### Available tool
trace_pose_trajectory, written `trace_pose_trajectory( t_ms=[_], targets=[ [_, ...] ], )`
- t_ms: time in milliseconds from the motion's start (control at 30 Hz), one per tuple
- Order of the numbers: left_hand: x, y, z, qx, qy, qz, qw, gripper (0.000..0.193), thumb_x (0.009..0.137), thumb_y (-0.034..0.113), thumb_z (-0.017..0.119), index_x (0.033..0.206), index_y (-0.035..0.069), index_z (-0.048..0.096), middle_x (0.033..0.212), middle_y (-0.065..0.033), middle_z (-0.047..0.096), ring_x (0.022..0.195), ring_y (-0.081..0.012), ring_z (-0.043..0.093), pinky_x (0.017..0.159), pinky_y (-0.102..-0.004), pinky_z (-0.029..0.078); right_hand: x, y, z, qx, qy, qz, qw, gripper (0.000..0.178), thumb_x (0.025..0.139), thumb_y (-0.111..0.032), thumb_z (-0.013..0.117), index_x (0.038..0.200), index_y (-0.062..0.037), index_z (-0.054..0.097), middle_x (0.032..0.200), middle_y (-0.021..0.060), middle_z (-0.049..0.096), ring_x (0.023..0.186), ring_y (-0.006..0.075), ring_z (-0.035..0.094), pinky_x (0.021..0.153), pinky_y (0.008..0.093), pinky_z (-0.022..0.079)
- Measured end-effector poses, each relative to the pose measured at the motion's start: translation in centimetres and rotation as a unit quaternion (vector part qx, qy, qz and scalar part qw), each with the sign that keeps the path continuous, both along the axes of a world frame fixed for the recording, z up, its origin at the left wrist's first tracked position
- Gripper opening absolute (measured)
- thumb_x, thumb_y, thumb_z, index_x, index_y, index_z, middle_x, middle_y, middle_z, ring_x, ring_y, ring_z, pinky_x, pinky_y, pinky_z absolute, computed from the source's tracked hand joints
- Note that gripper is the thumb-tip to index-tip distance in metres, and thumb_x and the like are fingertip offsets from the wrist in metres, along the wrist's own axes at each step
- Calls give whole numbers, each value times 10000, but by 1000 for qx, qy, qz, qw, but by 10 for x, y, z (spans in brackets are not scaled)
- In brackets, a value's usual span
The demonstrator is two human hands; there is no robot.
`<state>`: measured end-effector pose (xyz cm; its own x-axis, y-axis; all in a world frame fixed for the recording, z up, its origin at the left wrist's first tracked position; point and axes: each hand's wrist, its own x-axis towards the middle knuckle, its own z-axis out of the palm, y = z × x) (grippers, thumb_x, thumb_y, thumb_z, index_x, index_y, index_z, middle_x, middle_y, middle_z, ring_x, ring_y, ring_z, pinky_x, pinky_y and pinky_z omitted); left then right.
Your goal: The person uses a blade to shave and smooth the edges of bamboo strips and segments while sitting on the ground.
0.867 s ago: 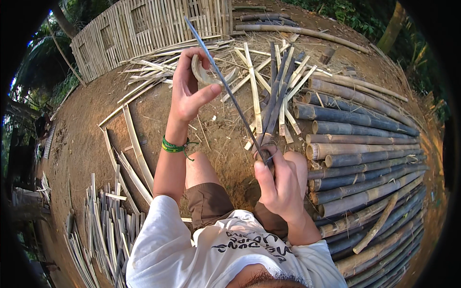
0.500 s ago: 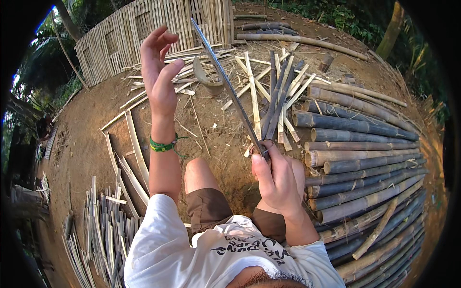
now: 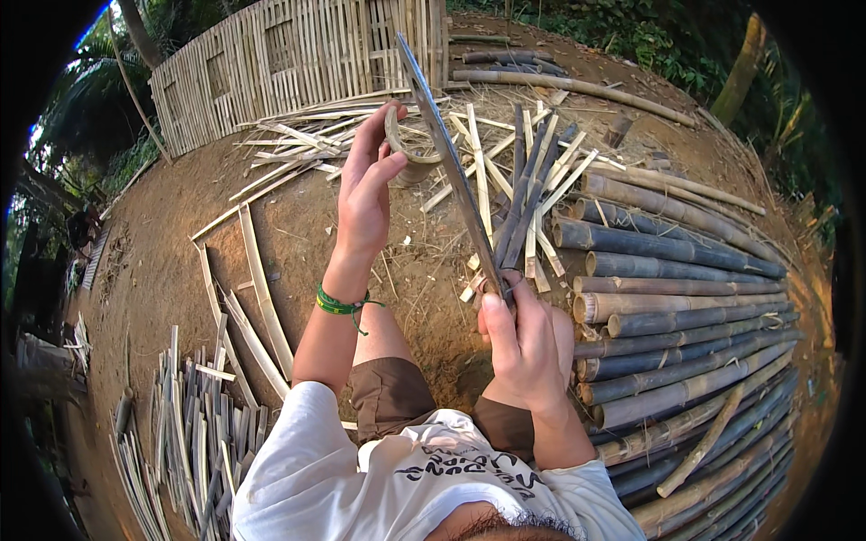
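My right hand point(image 3: 519, 338) grips the handle of a machete point(image 3: 456, 171). Its long blade points up and away, leaning a little to the left, across the view in front of a split bamboo section point(image 3: 415, 169). My left hand point(image 3: 368, 185), with a green band at its wrist, closes on the left edge of that curved bamboo piece. The thumb lies on the near side, while the fingers wrap the rim beyond it. The blade covers part of the bamboo's right side.
Thick bamboo poles point(image 3: 667, 236) lie stacked at the right. Pale split strips point(image 3: 478, 171) and dark ones point(image 3: 532, 180) are scattered ahead. Upright-looking thin strips point(image 3: 194, 433) bunch at the lower left. A slatted bamboo panel point(image 3: 298, 63) stands at the back.
My left hand has come down and right from the air onto the split bamboo, closing on its edge. The bamboo's rim has shifted slightly right, and the machete has moved slightly right.
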<state>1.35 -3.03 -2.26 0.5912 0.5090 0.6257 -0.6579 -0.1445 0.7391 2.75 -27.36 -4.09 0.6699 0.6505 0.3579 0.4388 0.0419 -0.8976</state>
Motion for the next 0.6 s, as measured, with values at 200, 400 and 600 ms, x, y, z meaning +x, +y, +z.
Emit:
trace_pose_trajectory(
  t_ms=[200, 400, 600],
  targets=[
    [-2, 2, 0, -20, 5, 0, 1000, 647, 877, 120, 537, 1494, -33, 416, 1468, -131, 485, 1402, -226, 398, 1183, -343, 238, -2, 3, -2, 4, 9, 13, 1000, 197, 996, -191, 571, 975, 4, 553, 587, 123, 541, 518, 327, 586, 510, 417, 417],
    [3, -3, 1, -14, -8, 41, 999, 642, 875, 152, 536, 1476, -45, 430, 1473, -150, 482, 1430, -244, 371, 1191, -377, 233, -2, 2, 1, 1, 10, 9, 1000, 207, 1003, -201, 565, 977, 4, 550, 581, 122, 533, 513, 324, 578, 511, 414, 414],
    [-20, 2, 75, 403, -153, 297, 852, 590, 909, 223, 518, 1410, -88, 479, 1459, -225, 491, 1382, -336, 456, 1176, -444, 322, 1, 0, 2, -6, 17, 10, 1000, 213, 1003, -198, 565, 989, 14, 557, 588, 130, 546, 516, 330, 580, 510, 414, 408]
  ],
)
